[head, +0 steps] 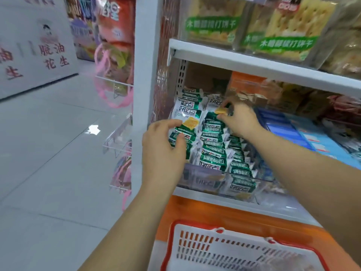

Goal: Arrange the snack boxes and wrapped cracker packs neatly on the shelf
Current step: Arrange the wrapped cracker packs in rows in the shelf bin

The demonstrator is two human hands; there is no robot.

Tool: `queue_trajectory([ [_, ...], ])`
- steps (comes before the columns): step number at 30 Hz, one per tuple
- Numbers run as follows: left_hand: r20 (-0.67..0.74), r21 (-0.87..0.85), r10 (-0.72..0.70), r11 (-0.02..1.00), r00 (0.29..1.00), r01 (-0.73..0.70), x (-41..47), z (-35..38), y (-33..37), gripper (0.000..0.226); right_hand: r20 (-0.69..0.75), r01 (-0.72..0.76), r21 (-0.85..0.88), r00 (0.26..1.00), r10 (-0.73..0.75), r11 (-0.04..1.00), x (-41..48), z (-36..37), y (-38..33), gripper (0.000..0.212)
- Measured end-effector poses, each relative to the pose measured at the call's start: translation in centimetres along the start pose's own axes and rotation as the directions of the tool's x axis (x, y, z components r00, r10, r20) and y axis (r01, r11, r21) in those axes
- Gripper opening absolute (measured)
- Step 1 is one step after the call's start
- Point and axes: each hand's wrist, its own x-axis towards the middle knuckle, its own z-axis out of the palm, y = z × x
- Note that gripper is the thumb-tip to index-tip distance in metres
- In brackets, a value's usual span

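- Bottom centre: a red-rimmed white plastic basket (197, 249).
- Centre: left hand (162, 151) grips a green-and-white wrapped cracker pack (185, 126) at its left edge.
- Just right, farther in: right hand (241, 120) pinches the top of a neighbouring pack (212, 124) on the white metal shelf (205, 197).

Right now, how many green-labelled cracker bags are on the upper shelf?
2. The left cracker bag stands at the end of the upper shelf, the right cracker bag beside it. Others may be hidden behind.
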Motion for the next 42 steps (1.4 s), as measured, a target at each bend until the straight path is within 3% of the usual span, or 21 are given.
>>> queue_trajectory([
  [8, 0.013, 0.012, 0.011, 1.0, 1.0, -0.011, 0.5, 0.2, -0.7, 0.025, 0.213, 0.103, -0.005, 0.972, -0.099, 0.995, 1.8, -1.3, 0.5, 0.044],
  [10, 0.019, 0.01, 0.012, 1.0, 1.0, -0.012, 0.4, 0.2, -0.7, 0.025, 0.201, 0.056, 0.08, 0.977, -0.071, 0.995, 1.6, -2.7, 1.2, 0.05],
  [13, 0.016, 0.002, 0.0, 1.0, 1.0, 0.0, 0.4, 0.3, -0.6, 0.023, 0.169, -0.023, 0.137, 0.986, 0.0, 0.99, 1.5, -4.1, 3.1, 0.042],
  [18, 0.012, 0.001, 0.008, 1.0, 1.0, -0.008, 0.4, 0.9, -0.5, 0.023, 0.416, 0.01, -0.284, 0.902, 0.113, 0.959, 2.1, -4.0, 5.4, 0.061],
  [23, 0.002, -0.015, 0.02, 1.0, 1.0, -0.02, 0.4, 1.0, -0.9, 0.022, 0.506, 0.115, -0.439, 0.851, 0.139, 0.891, 2.9, -2.5, 5.2, 0.067],
  [30, 0.002, -0.019, 0.025, 1.0, 1.0, -0.025, 0.4, 1.1, -1.1, 0.023, 0.418, 0.162, -0.506, 0.905, 0.076, 0.847, 2.8, -2.5, 5.4, 0.042],
  [35, -0.017, 0.056, 0.03, 0.998, 0.999, -0.029, 0.2, 1.2, -0.8, 0.024, 0.059, 0.039, -0.337, 0.998, -0.021, 0.941, -0.5, -5.1, 4.5, 0.042],
  [38, -0.031, 0.146, 0.125, 0.982, 0.992, -0.119, -0.6, 1.5, 0.0, 0.027, -0.12, 0.102, -0.186, 0.985, -0.126, 0.977, -4.6, -6.3, 3.6, 0.033],
  [42, 0.128, 0.091, 0.284, 0.951, 0.95, -0.296, -1.7, 1.7, 2.3, 0.033, -0.072, 0.295, -0.061, 0.951, -0.299, 0.953, -10.8, -7.6, 2.0, 0.028],
])
